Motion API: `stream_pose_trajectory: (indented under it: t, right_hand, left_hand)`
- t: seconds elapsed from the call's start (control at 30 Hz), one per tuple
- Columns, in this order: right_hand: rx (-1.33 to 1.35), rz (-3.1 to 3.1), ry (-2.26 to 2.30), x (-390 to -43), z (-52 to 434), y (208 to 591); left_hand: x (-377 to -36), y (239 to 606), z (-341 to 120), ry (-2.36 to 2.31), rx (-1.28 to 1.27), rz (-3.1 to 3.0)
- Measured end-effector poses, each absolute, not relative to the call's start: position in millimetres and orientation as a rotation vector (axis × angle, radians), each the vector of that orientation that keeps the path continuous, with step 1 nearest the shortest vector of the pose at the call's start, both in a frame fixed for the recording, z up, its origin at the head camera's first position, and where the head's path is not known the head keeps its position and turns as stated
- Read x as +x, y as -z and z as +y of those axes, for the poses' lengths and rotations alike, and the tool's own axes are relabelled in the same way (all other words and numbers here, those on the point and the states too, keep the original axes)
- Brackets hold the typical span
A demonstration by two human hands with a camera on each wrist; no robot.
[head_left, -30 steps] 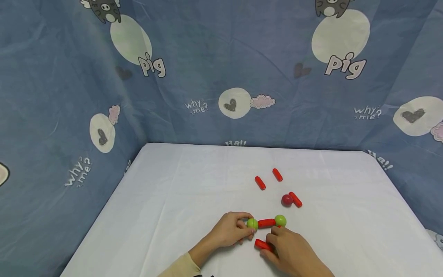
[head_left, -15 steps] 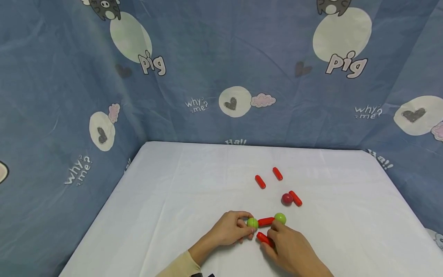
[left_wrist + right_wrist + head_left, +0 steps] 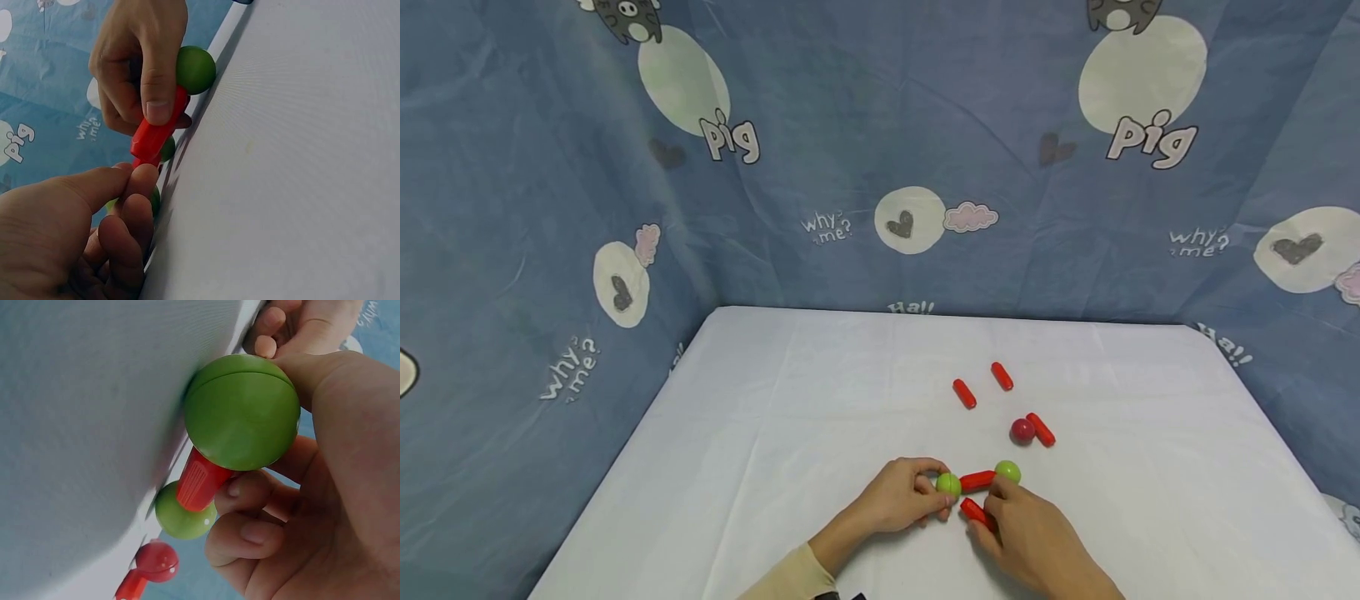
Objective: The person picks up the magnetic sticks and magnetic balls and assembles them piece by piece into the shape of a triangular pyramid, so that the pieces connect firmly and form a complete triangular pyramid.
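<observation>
In the head view my left hand [image 3: 942, 493] pinches a green ball [image 3: 948, 484] on the white table [image 3: 790, 433]. A red stick [image 3: 977, 480] joins that ball to a second green ball [image 3: 1007, 472]. My right hand [image 3: 987, 515] grips another red stick [image 3: 974, 510], whose far end lies just below the pinched ball. The left wrist view shows the right thumb pressed on this held red stick [image 3: 152, 136], which points at my left fingertips [image 3: 140, 181]. In the right wrist view the pinched green ball [image 3: 240, 412], the joining red stick [image 3: 200, 478] and the other green ball [image 3: 184, 519] are close up.
Farther back on the table lie a dark red ball [image 3: 1022, 431] touching a red stick [image 3: 1041, 430], and two loose red sticks [image 3: 964, 393] [image 3: 1002, 376]. Blue printed cloth [image 3: 880, 167] walls the table at the back and both sides.
My right hand has brought its red stick up and left, closer to the green ball in my left hand. The left hand and the ball-stick-ball piece have stayed in place.
</observation>
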State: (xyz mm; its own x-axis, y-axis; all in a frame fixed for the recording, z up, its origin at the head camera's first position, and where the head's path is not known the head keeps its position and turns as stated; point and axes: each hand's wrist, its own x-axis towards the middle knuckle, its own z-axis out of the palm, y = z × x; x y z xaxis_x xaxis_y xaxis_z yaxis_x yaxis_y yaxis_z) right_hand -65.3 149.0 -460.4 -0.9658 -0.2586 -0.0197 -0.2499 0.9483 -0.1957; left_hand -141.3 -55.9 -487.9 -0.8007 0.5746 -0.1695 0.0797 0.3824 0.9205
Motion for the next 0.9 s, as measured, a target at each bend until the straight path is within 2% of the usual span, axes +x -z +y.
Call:
stream_pose_trajectory:
  t: [0.9]
  right_hand:
    - [-0.460,3.109,0.358,-65.7,151.0,463.5]
  left_hand:
    - [-139.4,489.3,-54.0,-1.395,0.571,2.169]
